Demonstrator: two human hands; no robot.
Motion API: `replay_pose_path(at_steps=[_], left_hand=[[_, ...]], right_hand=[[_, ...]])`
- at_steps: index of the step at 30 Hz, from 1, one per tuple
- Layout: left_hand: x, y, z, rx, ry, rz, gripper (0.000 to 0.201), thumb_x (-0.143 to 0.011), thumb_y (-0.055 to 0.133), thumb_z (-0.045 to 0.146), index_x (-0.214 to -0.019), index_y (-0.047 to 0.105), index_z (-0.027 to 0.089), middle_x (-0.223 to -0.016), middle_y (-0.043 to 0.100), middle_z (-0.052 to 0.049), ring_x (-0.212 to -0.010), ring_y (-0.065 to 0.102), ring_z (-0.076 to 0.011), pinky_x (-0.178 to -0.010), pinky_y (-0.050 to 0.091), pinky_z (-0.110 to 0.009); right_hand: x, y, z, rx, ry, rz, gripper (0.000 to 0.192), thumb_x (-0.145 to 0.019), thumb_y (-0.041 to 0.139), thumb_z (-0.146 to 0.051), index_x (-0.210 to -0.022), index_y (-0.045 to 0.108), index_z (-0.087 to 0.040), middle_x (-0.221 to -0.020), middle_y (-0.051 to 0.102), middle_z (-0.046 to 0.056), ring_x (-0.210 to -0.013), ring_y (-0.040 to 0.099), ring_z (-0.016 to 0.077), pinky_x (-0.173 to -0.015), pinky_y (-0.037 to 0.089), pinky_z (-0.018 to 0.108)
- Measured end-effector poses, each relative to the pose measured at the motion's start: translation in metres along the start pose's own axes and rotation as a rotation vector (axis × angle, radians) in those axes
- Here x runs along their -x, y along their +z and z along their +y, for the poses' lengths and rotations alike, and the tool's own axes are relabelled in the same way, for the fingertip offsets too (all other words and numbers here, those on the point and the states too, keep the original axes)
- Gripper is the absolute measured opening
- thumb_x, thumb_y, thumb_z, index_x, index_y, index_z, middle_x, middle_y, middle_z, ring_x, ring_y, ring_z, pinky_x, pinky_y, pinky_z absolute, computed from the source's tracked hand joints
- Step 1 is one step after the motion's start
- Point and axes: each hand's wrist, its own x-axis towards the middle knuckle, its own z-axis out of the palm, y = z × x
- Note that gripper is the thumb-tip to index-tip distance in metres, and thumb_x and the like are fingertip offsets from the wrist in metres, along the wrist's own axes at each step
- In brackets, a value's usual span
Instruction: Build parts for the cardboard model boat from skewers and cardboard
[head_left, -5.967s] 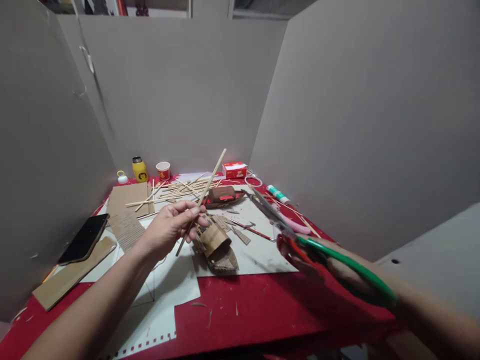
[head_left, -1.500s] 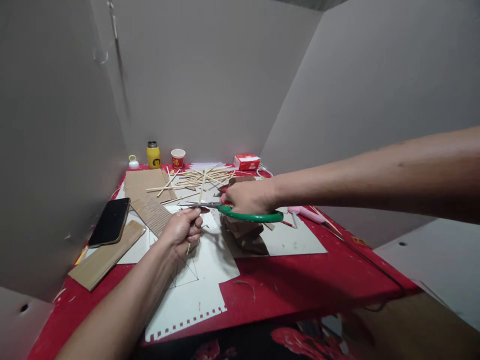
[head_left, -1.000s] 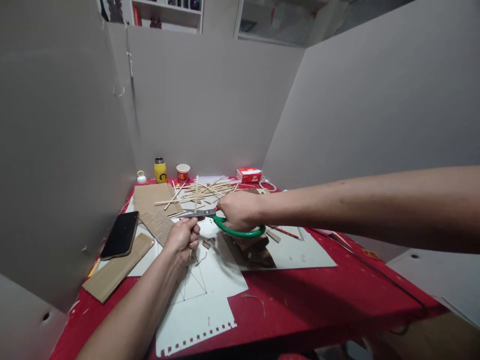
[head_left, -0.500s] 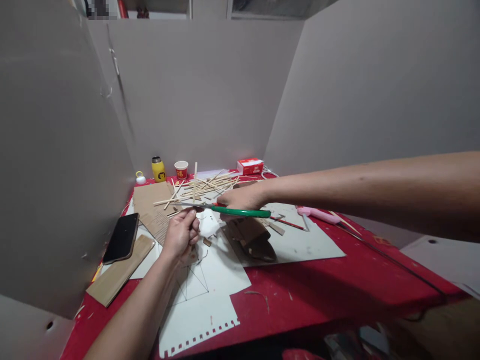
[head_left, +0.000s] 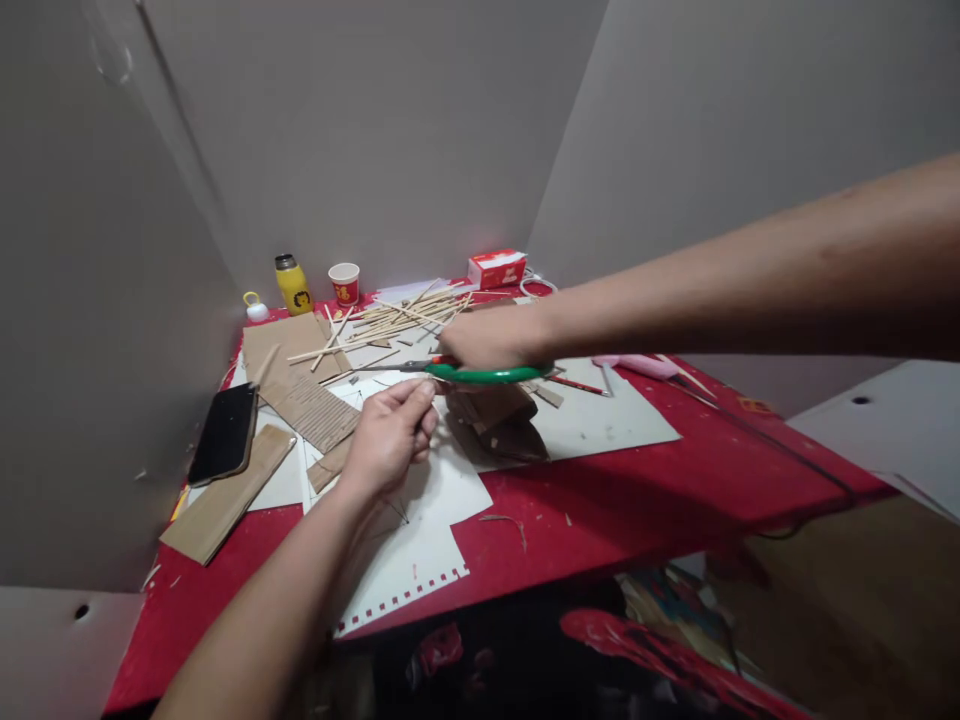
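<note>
Half a second ago the left hand (head_left: 390,435) pinched an upright stick under the blades of the green-handled scissors (head_left: 480,374); now no stick shows, its fingers are pinched on nothing visible, while the right hand (head_left: 491,342) grips the scissors just beyond it.

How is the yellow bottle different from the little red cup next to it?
The yellow bottle is taller and narrower than the red cup. The yellow bottle has a dark cap on top, while the red cup is open with a white rim. The bottle is yellow with a dark mark on it; the cup is red. Both stand upright at the far edge of the red table.
</note>
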Motion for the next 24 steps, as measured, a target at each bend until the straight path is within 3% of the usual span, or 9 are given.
replay_pose_path(at_steps=[3,6,9,12,14,18,21,24], left_hand=[[0.001,-0.006,0.004,-0.021,-0.037,-0.035,0.023,-0.077,0.071,0.032,-0.087,0.069,0.012,-0.046,0.044,0.008,-0.031,0.022,-0.0003,-0.034,0.015,-0.014],[0.001,-0.015,0.009,-0.034,-0.062,-0.07,0.021,-0.077,0.07,0.028,-0.088,0.071,0.01,-0.047,0.046,0.007,-0.031,0.022,-0.0006,-0.033,0.015,-0.015],[0.0,-0.02,0.011,-0.024,-0.035,-0.059,0.019,-0.077,0.069,0.026,-0.086,0.07,0.009,-0.049,0.052,0.004,-0.034,0.031,-0.0026,-0.035,0.022,-0.015],[-0.004,-0.024,0.012,0.009,0.055,0.019,0.014,-0.078,0.068,0.024,-0.081,0.066,0.011,-0.059,0.064,-0.003,-0.043,0.047,-0.0065,-0.04,0.034,-0.015],[-0.006,-0.028,0.014,0.043,0.125,0.09,0.013,-0.079,0.068,0.025,-0.079,0.061,0.013,-0.066,0.069,-0.006,-0.047,0.051,-0.0068,-0.042,0.036,-0.014],[-0.006,-0.035,0.023,0.123,0.241,0.209,0.02,-0.078,0.071,0.024,-0.076,0.053,0.016,-0.076,0.073,-0.005,-0.05,0.053,-0.0048,-0.046,0.042,-0.013],[-0.001,-0.035,0.031,0.163,0.279,0.234,0.019,-0.079,0.071,0.022,-0.075,0.054,0.015,-0.079,0.073,-0.004,-0.054,0.057,-0.0047,-0.053,0.049,-0.014],[0.007,-0.028,0.035,0.182,0.278,0.205,0.014,-0.079,0.07,0.019,-0.076,0.057,0.015,-0.079,0.073,-0.003,-0.055,0.06,-0.0051,-0.055,0.051,-0.015]], right_hand=[[-0.014,-0.013,-0.001,0.192,0.013,-0.042,0.039,-0.079,0.061,-0.021,-0.044,0.047,-0.012,-0.054,0.059,0.003,-0.073,0.057,0.0145,-0.064,0.032,0.033],[-0.021,-0.033,-0.001,0.35,-0.02,-0.05,0.031,-0.078,0.065,-0.022,-0.051,0.054,-0.01,-0.057,0.059,0.001,-0.07,0.056,0.0127,-0.061,0.031,0.032],[-0.016,-0.047,0.003,0.31,-0.052,0.006,0.025,-0.075,0.071,-0.022,-0.056,0.057,-0.012,-0.051,0.053,0.0,-0.06,0.051,0.0118,-0.057,0.03,0.03],[-0.001,-0.045,0.012,0.107,-0.02,0.125,0.019,-0.081,0.064,-0.026,-0.068,0.062,-0.013,-0.056,0.053,0.0,-0.056,0.048,0.0107,-0.054,0.031,0.028],[0.014,-0.035,0.019,-0.131,-0.012,0.135,0.021,-0.082,0.062,-0.035,-0.076,0.062,-0.015,-0.062,0.054,0.0,-0.054,0.047,0.0108,-0.051,0.034,0.027],[0.043,0.002,0.028,-0.809,-0.096,0.081,0.04,-0.065,0.075,-0.049,-0.081,0.051,-0.021,-0.065,0.052,-0.002,-0.047,0.043,0.0091,-0.041,0.033,0.025],[0.057,0.034,0.026,-0.942,-0.098,0.073,0.047,-0.059,0.08,-0.048,-0.08,0.047,-0.023,-0.061,0.053,-0.004,-0.045,0.046,0.0106,-0.041,0.038,0.026],[0.06,0.059,0.02,-1.074,-0.121,0.125,0.048,-0.063,0.079,-0.047,-0.092,0.052,-0.022,-0.082,0.063,0.001,-0.052,0.052,0.0103,-0.046,0.043,0.026]])
